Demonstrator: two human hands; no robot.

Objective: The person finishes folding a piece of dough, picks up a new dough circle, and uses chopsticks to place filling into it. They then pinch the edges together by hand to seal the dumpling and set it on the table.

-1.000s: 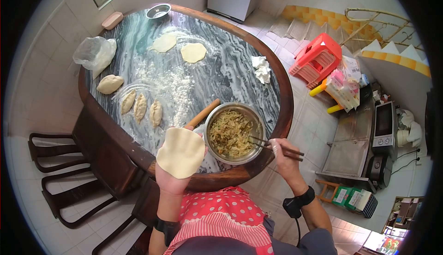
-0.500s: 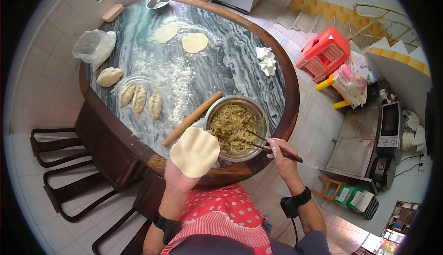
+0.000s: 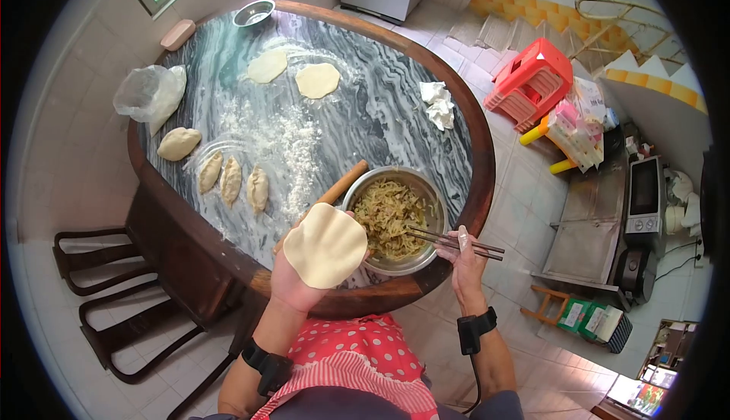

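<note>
A round dough wrapper lies flat across the palm of my left hand, covering most of the fingers. My right hand grips a pair of dark chopsticks, their tips in the shredded filling. That filling sits in a steel bowl at the table's near edge, just right of the wrapper. Partly hidden behind the wrapper is a wooden rolling pin. Several pleated dumplings rest on the left of the table, and two more flat wrappers lie toward the back.
Flour is scattered over the marble table. A dough lump and a plastic bag are at the left edge. Crumpled tissue lies at the right, and a small metal bowl stands at the back. Dark chairs stand left.
The chopsticks have swung from a downward slant to nearly level, with their tips still in the filling. My left hand keeps the wrapper on its palm. The view has shifted slightly.
</note>
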